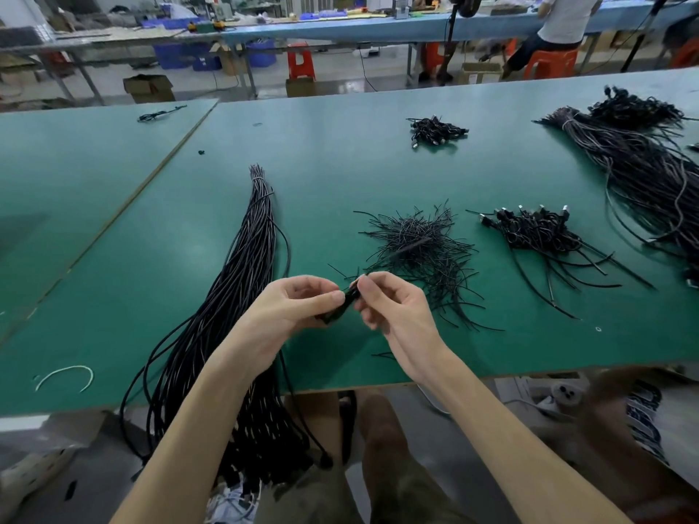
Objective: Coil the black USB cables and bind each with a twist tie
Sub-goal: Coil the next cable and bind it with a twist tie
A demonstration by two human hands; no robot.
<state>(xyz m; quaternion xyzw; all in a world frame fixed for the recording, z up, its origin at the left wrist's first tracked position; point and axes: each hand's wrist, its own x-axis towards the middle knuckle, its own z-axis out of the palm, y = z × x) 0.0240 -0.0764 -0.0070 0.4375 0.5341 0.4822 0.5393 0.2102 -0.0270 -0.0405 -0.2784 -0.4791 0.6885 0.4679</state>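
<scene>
Over the near part of the matte green counter [340,164], both hands meet on a small, tight black coiled cable [337,305]. Its long axis is slanted, low end toward the left and high end toward the right. The left hand [299,306] grips the lower part with thumb and curled fingers, wrist bent inward. The right hand [393,310] pinches the upper end with its fingertips. A long bundle [246,274] of glossy, straight black cables runs away from the person and droops over the near edge. Thin, wiry twist ties [420,247] lie in a bristly heap just beyond the hands. Finished coils [537,230] lie to the right.
</scene>
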